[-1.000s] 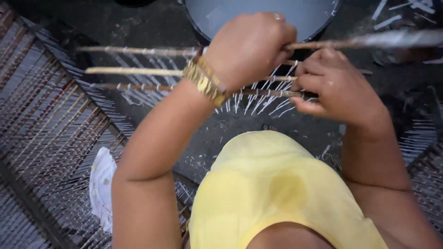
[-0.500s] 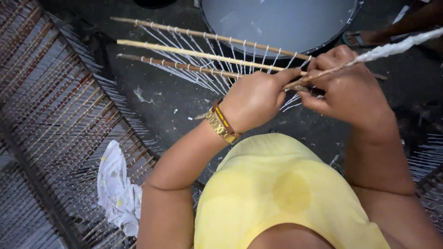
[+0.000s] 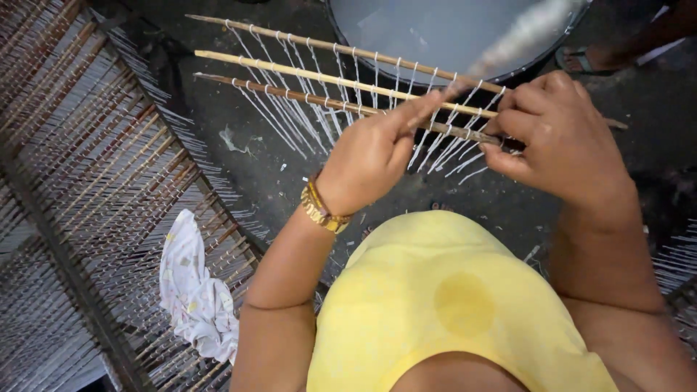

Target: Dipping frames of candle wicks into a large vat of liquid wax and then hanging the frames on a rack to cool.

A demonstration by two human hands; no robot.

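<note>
Surface: dark, rough floor [image 3: 276, 181] filling the middle of the frame, flecked with pale scraps and thread ends.
Surroundings: a slatted rack of sticks strung with white threads [image 3: 87, 189] slants across the whole left side; the edge of a second such rack [image 3: 679, 254] shows at the right margin.
Basin: one round, dark-rimmed basin [image 3: 435, 33] at the top centre, its inside pale grey.
Sticks: three thin sticks [image 3: 312, 76], lying nearly parallel from upper left towards centre right, held above the floor just below the basin.
Threads: many white threads [image 3: 290, 116] looped over the sticks and fanning downward; too many and too fine to count.
Left hand: the left hand [image 3: 370, 156], centre frame, fingers pressed together and stretched along the lowest stick, the fingertips touching it among the threads.
Right hand: the right hand [image 3: 563, 138], right of centre, fingers curled and pinching the right ends of the sticks.
Bangles: gold bangles [image 3: 323, 210] on the left wrist; their number cannot be told.
Cloth: one crumpled white cloth [image 3: 192, 290] on the rack, lower left.
Garment: yellow garment [image 3: 435, 305], lower centre.
Sandal: one sandalled foot [image 3: 581, 58], upper right, beside the basin.
</note>
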